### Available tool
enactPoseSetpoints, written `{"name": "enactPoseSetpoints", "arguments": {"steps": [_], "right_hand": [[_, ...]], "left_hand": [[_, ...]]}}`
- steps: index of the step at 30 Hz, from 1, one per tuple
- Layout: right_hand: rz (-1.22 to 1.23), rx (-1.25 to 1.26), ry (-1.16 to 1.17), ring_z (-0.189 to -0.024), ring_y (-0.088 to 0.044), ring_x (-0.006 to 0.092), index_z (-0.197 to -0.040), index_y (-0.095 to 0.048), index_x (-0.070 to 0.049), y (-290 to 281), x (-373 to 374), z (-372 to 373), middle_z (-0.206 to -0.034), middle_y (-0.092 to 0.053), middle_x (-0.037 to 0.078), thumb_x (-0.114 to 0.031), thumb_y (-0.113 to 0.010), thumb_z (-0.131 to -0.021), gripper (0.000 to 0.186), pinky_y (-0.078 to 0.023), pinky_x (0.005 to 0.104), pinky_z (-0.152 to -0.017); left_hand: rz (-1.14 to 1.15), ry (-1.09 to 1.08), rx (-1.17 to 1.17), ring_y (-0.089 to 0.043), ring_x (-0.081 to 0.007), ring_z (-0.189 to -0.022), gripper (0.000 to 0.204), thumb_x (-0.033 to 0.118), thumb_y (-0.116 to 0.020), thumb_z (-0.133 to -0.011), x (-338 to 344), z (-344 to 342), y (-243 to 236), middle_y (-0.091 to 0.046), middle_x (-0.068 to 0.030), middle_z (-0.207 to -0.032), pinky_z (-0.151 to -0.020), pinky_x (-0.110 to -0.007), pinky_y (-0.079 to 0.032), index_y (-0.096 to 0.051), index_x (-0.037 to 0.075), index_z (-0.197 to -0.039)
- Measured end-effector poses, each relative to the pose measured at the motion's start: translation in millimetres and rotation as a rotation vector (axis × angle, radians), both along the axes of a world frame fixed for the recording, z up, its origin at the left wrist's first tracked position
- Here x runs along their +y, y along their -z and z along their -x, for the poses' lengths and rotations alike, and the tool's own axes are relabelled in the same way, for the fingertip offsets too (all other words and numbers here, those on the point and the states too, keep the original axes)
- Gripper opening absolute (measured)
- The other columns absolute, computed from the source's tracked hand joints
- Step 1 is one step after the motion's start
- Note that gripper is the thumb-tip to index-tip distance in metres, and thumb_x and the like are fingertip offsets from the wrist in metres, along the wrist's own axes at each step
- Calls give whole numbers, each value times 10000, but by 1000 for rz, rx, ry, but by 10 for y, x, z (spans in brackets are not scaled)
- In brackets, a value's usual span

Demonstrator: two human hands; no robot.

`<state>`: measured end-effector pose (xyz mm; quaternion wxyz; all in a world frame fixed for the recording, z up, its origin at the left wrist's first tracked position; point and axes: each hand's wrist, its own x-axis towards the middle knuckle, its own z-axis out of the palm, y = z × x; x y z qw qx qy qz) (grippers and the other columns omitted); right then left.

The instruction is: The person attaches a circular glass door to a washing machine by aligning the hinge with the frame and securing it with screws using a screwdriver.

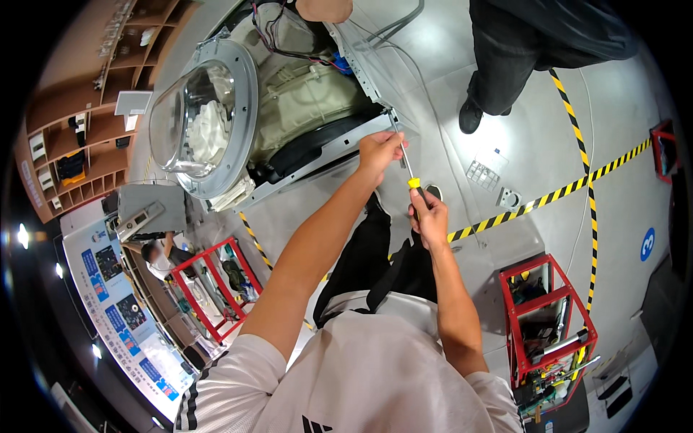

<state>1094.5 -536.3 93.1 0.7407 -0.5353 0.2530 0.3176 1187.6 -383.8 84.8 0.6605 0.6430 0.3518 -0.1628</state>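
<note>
My right hand is closed round the yellow-and-black handle of a screwdriver. Its long metal shaft runs up and away to the corner of a washing machine's metal frame. My left hand pinches at the shaft, close to that corner; the tip itself is too small to make out. The washing machine stands partly stripped, showing a pale tub, a dark rubber-like part below it and loose wiring. To its left is a round door with a clear bowl and grey ring.
Another person's hand rests at the machine's far edge. A person in dark trousers stands far right. On the floor lie a parts tray, a cable and striped tape. Red tool carts stand at right and left; shelves line the left.
</note>
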Motion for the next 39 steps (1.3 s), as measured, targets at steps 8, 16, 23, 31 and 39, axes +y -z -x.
{"name": "enactPoseSetpoints", "arguments": {"steps": [8, 16, 23, 31, 39], "right_hand": [[-920, 560, 219, -344, -294, 51, -1042, -547, -61, 193, -93, 30, -624, -464, 12, -399, -492, -915, 365, -202, 175, -316], [-1692, 672, 281, -345, -328, 45, -1122, -569, -43, 472, 126, 216, -628, -458, 31, -445, -404, -937, 472, -235, 172, -298], [-1464, 676, 235, -383, -350, 55, -1144, -547, -38, 393, 100, 167, -685, -500, 57, -466, -421, -924, 497, -258, 167, -314], [619, -578, -140, -582, -588, 200, -1118, -562, 3, -12, 16, 144, -709, -613, 126, -281, -673, -812, 432, -450, 309, -527], [-757, 503, 83, -350, -288, 38, -1076, -561, -122, 179, -202, -26, -609, -456, -14, -416, -518, -902, 344, -205, 174, -327]], "left_hand": [[120, 78, 66, -596, -159, -844, 359, 322, -560, -891, 49, 88, 15, -637, -115, -1001, -777, -318, -485, -568, 1, -1052], [233, 134, 58, -592, -211, -934, 378, 276, -515, -913, 53, 277, -103, -617, -159, -1058, -812, -348, -473, -514, -24, -1143], [175, 126, 65, -613, -206, -860, 300, 183, -480, -928, -14, 245, -151, -624, -157, -1005, -789, -327, -493, -522, -36, -1128], [181, -8, 55, -615, -214, -856, 282, 172, -470, -936, -198, 266, -91, -624, -159, -998, -788, -331, -499, -528, -56, -1092], [115, 28, 13, -629, -176, -756, 259, 200, -568, -892, -128, 223, -35, -657, -130, -896, -728, -306, -512, -583, -38, -992]]}}
